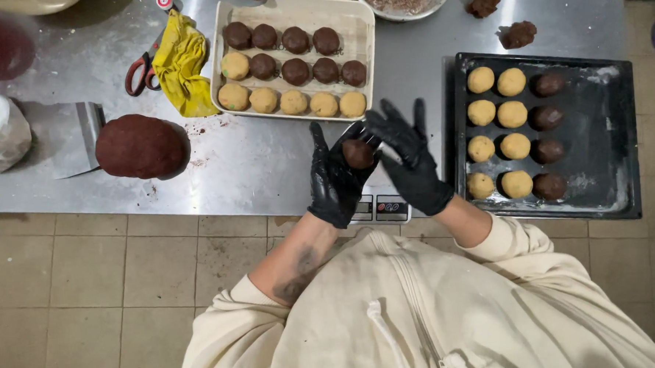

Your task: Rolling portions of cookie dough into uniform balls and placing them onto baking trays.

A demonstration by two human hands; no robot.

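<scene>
The left hand (336,180), black-gloved, cups a brown dough ball (357,154) in its curled fingers, while the right hand (413,162) presses against it with fingers spread open, above a small scale (381,207) on the steel table (253,161). At three o'clock lies a black tray (613,142) of balls; at twelve, a cream tray (361,28); at nine, a big brown dough mound (140,146).

1. Your left hand (336,178) cups a brown dough ball (357,154); your right hand (412,160) presses against it, fingers spread.
2. Both hands hover above the scale (381,207).
3. Right of the scale sits the black tray (620,142); behind it, the cream tray (290,7); far left, the dough mound (140,146).
</scene>
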